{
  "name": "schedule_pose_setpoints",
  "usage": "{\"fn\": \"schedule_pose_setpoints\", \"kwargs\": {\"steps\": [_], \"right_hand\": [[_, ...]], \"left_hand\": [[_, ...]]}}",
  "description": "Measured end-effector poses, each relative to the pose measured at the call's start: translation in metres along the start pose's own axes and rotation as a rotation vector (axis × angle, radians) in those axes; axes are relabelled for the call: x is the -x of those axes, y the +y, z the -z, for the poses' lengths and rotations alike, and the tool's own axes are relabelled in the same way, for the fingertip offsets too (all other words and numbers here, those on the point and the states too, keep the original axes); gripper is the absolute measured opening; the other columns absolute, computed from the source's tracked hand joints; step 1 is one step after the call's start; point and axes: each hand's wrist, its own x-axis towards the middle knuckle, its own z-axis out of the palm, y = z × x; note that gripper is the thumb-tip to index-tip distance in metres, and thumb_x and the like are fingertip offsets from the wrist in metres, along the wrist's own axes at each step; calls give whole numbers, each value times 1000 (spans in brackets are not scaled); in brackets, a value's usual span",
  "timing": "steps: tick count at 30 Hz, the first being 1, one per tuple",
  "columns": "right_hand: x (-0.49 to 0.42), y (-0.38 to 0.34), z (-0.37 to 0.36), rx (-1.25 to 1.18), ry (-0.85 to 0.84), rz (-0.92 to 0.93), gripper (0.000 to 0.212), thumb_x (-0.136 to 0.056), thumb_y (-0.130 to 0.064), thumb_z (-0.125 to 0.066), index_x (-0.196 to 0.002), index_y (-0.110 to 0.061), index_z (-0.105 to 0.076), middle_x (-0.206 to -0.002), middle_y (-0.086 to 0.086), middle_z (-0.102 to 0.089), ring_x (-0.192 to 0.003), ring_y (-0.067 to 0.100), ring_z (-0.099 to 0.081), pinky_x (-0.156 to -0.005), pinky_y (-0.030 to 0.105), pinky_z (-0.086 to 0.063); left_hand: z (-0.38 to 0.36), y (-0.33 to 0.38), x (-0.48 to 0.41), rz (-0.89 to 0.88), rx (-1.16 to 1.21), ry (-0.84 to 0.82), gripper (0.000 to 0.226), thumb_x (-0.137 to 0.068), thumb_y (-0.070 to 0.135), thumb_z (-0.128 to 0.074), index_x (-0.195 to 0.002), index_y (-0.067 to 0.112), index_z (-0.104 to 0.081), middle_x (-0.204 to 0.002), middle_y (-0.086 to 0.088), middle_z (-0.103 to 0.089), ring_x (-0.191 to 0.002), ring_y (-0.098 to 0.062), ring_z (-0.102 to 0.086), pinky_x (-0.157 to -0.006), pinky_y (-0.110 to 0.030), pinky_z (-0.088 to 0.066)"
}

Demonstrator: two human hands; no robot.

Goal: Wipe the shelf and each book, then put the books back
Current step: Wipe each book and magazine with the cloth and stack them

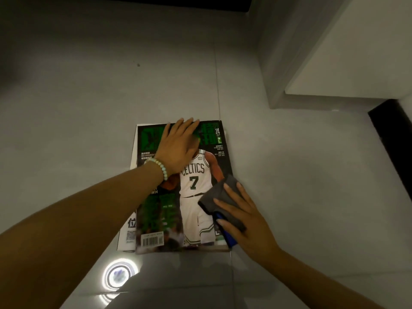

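- A magazine (194,181) with a basketball player on the cover lies flat on the grey floor (89,97), in the middle of the view.
- It sits on top of a second magazine (128,230). That one's white edge peeks out on the 9 o'clock side.
- The left arm comes in from 8 o'clock and reaches up across the cover.
- The left hand (178,148) lies palm down on the top of the cover, near 11 o'clock. Its grip is wide, with the fingers straight and flat, holding nothing.
- A bead bracelet (159,166) is on the left wrist.
- The right arm comes in from 5 o'clock.
- The right hand (247,219) lies flat on a folded grey and blue cloth (219,195). Its grip is wide too, and the straight fingers press the cloth down.
- The cloth sits on the cover's right edge, near 4 o'clock from the middle of the cover.
- The two hands are well apart.
- A white cabinet (356,63) stands at 2 o'clock in the view.
- A bright ring of light (118,274) shines on the floor at 7 o'clock, just below the magazines.
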Motion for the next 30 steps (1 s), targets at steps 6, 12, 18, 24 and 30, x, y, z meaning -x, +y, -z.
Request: {"fn": "schedule_pose_setpoints", "kwargs": {"steps": [6,12,18,24,30], "right_hand": [[-35,-11,5,-424,-16,-183,65,-81,-70,-49,-139,-50,-26,-155,-27,-1,-144,-2,-8,-116,24,-24],[-91,-24,26,-592,121,-201,43,-92,-34,-52,-132,-41,-39,-154,-22,-8,-128,-26,-17,-101,2,-28],[-167,-29,48,-610,257,-154,55,-97,-17,-52,-147,-17,-30,-146,2,-42,-128,11,-47,-106,36,-43],[-90,-26,22,-631,192,-255,50,-94,-24,-55,-131,-49,-33,-131,-12,-50,-111,-10,-54,-91,10,-45],[-103,-25,36,-685,324,-321,32,-85,-15,-69,-116,-24,-64,-107,-5,-69,-90,5,-68,-77,18,-55]], "left_hand": [[2,22,-55,153,180,-63,43,-99,41,-37,-133,17,-51,-129,-12,-53,-122,-28,-45,-108,-40,-29],[13,19,-66,253,756,53,23,-95,33,-52,-98,15,-65,-100,-6,-68,-95,-21,-62,-92,-41,-49],[36,32,-62,307,1070,18,29,-96,32,-49,-81,13,-64,-78,-6,-66,-70,-10,-64,-63,-17,-51],[35,32,-59,417,1186,-47,28,-87,33,-64,-92,6,-69,-83,-7,-67,-73,-15,-64,-63,-20,-55],[28,34,-59,393,1138,11,16,-82,26,-71,-89,12,-68,-86,-5,-68,-81,-18,-65,-75,-25,-56]]}}
